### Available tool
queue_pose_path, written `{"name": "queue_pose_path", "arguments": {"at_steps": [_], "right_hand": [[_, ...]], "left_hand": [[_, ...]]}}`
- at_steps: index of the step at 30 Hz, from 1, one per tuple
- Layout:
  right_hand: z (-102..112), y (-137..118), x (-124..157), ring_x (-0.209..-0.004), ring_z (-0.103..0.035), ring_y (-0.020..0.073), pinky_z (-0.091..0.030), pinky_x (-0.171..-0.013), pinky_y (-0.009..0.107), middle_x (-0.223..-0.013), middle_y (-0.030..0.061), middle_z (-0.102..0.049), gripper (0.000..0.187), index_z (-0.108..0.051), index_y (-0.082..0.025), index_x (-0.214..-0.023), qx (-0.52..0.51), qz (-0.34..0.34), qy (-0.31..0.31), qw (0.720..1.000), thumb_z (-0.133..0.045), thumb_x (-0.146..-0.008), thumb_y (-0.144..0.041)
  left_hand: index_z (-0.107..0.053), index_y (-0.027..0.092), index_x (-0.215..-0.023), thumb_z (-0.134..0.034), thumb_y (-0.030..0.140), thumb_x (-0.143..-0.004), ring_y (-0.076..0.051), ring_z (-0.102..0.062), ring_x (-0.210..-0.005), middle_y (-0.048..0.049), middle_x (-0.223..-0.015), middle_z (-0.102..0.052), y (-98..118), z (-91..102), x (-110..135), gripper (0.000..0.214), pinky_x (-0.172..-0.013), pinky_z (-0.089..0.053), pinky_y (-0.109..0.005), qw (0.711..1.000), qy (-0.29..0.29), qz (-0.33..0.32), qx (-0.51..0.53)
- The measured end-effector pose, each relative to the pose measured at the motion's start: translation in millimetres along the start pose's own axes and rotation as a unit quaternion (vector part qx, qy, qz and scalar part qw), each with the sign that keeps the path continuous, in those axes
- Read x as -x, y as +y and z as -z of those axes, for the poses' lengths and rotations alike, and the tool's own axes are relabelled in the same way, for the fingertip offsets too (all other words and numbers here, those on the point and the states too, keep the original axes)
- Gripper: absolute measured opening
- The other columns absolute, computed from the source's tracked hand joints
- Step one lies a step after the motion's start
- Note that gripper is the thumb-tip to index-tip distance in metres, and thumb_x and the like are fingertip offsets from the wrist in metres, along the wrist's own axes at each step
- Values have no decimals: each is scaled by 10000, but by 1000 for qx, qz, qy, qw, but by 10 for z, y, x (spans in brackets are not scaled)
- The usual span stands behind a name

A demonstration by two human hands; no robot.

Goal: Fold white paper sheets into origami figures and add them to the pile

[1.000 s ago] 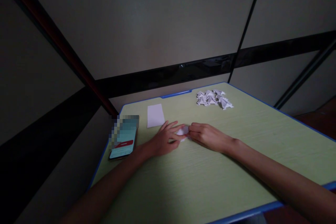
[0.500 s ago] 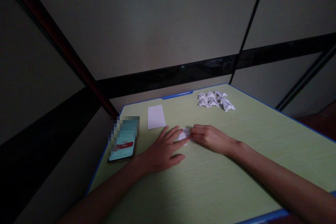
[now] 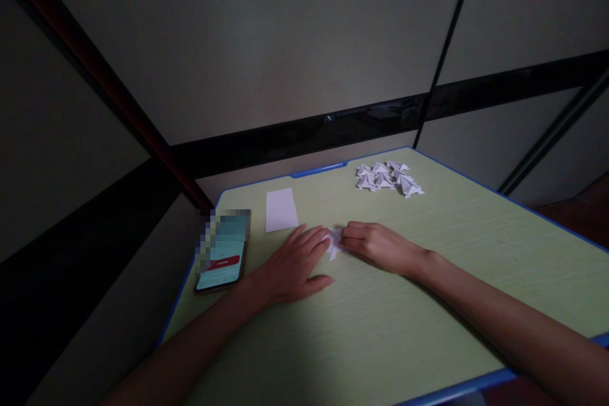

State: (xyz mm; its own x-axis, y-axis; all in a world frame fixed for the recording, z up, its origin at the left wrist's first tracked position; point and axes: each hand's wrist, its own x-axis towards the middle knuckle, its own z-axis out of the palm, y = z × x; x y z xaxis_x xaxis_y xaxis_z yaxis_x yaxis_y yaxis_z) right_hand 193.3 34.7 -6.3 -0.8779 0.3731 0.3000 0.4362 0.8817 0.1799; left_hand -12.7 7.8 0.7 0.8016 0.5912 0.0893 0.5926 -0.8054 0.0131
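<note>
Between my hands a small white piece of folded paper [image 3: 333, 242] lies on the table, with pointed flaps showing at its near side. My left hand [image 3: 295, 268] rests flat with its fingertips on the paper's left part, thumb held apart on the tabletop. From the right, the fingers of my right hand [image 3: 375, 245] are bunched together on the paper's right end and hide it. Several folded paper figures [image 3: 383, 179], shaped like origami frogs, sit grouped farther back on the right.
A flat white sheet of paper [image 3: 281, 209] lies beyond my left hand. To the left, a phone [image 3: 225, 260] with a lit screen rests close to my left forearm. The pale green table [image 3: 380, 330] has a blue edge and stands against cabinet panels [image 3: 295, 44].
My left fingers have drawn closer together and shifted on the folded paper, so its near flaps show more. The view has moved slightly; my right hand stays at the paper's right end.
</note>
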Motion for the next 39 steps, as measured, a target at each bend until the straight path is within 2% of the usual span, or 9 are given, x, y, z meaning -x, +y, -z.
{"name": "queue_pose_path", "arguments": {"at_steps": [9, 17, 30, 34, 39], "right_hand": [[4, -7, -16, -686, -467, 142, -372, -591, 247, -722, 34, -553, 190, -560, -129, -758, 12, -4, -4, 1000, -394, -834, -177], [12, -15, -15, -685, -468, 141, -373, -592, 246, -727, 29, -555, 163, -559, -132, -755, 19, 1, -1, 1000, -418, -823, -176], [3, -14, 4, -689, -476, 141, -386, -601, 248, -724, 52, -550, 214, -567, -119, -774, 5, -2, -6, 1000, -370, -842, -165], [8, -16, -1, -649, -482, 133, -396, -587, 242, -712, 56, -545, 219, -579, -112, -761, -13, -28, 6, 1000, -378, -835, -157], [1, -9, 14, -659, -492, 138, -409, -605, 246, -720, 64, -556, 218, -588, -107, -762, -26, -23, 13, 999, -387, -830, -154]], "left_hand": [[-400, 93, -1140, -401, 475, -749, -221, -305, -1171, -162, -1236, -394, -38, -37, -64, 546, -1005, -150, -417, 1000, 16, 12, 12], [-372, 115, -1177, -376, 430, -781, -215, -216, -1220, -142, -1299, -322, -28, -30, -16, 506, -1000, -168, -419, 999, 18, 22, 24], [-369, 107, -1176, -369, 411, -791, -214, -210, -1227, -151, -1308, -307, -25, -46, -36, 491, -999, -180, -424, 998, 18, 26, 45], [-339, 82, -1189, -379, 362, -799, -197, -256, -1206, -154, -1276, -354, 0, -19, -35, 482, -1003, -201, -394, 998, 15, 8, 62], [-316, 82, -1202, -379, 326, -806, -181, -269, -1200, -145, -1273, -360, 10, 11, -39, 469, -1000, -235, -364, 995, 8, 7, 96]]}}
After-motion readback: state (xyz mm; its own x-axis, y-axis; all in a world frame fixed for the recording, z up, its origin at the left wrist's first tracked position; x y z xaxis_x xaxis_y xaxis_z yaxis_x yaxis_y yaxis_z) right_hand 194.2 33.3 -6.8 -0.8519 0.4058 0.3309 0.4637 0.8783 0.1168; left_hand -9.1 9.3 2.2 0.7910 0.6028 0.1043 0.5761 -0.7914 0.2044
